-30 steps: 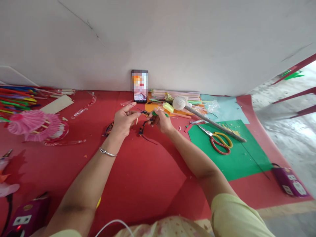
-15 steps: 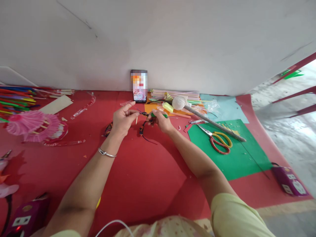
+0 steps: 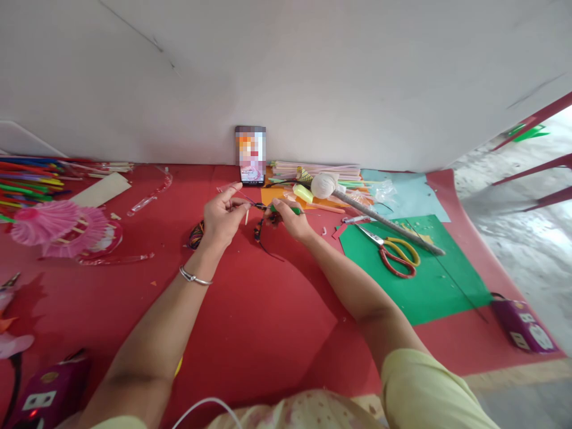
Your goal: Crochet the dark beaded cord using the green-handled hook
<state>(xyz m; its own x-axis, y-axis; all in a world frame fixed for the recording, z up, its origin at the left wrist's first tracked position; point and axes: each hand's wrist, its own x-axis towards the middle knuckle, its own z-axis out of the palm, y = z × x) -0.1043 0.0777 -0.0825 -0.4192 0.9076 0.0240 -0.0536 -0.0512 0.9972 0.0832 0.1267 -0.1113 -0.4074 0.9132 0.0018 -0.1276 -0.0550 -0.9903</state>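
Observation:
My left hand (image 3: 222,215) is closed in a pinch on dark multicoloured yarn (image 3: 245,197), held taut from its raised forefinger. Facing it, my right hand (image 3: 288,218) is wrapped round the green handle of a crochet hook (image 3: 292,210), whose tip points left toward the left fingertips. A small dark crocheted piece (image 3: 257,231) with orange flecks hangs below the right fingers, its loose tail trailing onto the red table. Partly behind my left wrist lies a bundle of the same yarn (image 3: 195,235). The stitch at the hook's tip is too small to make out.
A phone (image 3: 251,156) leans against the wall. On the right, scissors (image 3: 395,253) and a white-headed stick (image 3: 384,221) lie on green paper (image 3: 440,292). Pink paper umbrellas (image 3: 49,226) and pipe cleaners (image 3: 31,185) are left; purple power boxes (image 3: 522,325) sit at the sides.
The hook in my right hand has shifted and turned slightly, and the hanging crocheted piece has swung a little. My left hand keeps its pinch on the yarn.

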